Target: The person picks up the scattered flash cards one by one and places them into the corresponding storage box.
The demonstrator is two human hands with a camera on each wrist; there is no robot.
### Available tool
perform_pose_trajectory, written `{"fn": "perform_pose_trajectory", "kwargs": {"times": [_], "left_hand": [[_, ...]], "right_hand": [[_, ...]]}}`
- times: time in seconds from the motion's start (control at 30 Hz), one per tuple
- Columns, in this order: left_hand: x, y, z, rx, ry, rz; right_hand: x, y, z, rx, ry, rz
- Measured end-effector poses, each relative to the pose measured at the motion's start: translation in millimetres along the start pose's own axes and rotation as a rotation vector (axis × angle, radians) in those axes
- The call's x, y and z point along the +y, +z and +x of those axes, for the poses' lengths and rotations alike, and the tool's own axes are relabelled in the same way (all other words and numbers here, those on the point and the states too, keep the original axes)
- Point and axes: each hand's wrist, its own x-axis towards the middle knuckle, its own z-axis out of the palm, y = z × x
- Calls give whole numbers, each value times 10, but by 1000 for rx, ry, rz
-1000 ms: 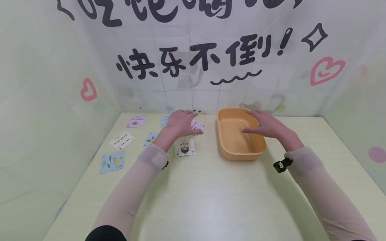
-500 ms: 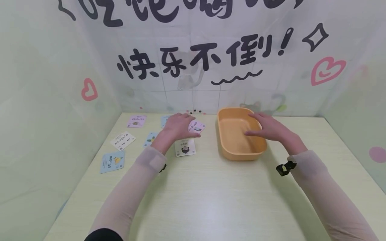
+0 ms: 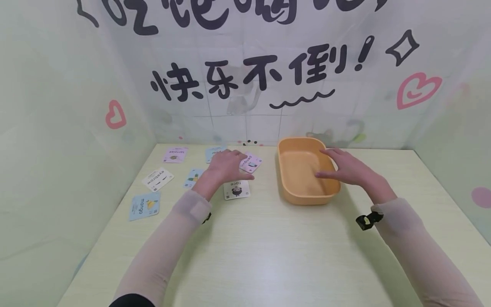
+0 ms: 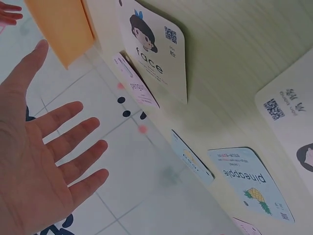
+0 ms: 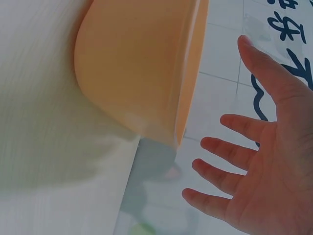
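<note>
One orange tray stands at the far side of the table, right of centre. The right hand hovers over its right edge, fingers spread and released. The left hand, its fingers likewise loose and extended, has the penguin card just right, the face card nearer, the pineapple card left. Farther left, far to near, lie the tortoise card, eyebrow card and mango card.

Free gap between cards and tray
</note>
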Motion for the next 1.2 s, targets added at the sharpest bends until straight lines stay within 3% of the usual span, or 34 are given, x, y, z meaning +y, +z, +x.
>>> {"fn": "perform_pose_trajectory", "kwargs": {"times": [0.83, 1.2], "left_hand": [[-83, 104, -75, -31, -9, -45], [-112, 149, -110, -78, -15, -92]], "right_hand": [[5, 140, -275, 27, 4, 42], [24, 207, -358, 36, -10, 42]]}}
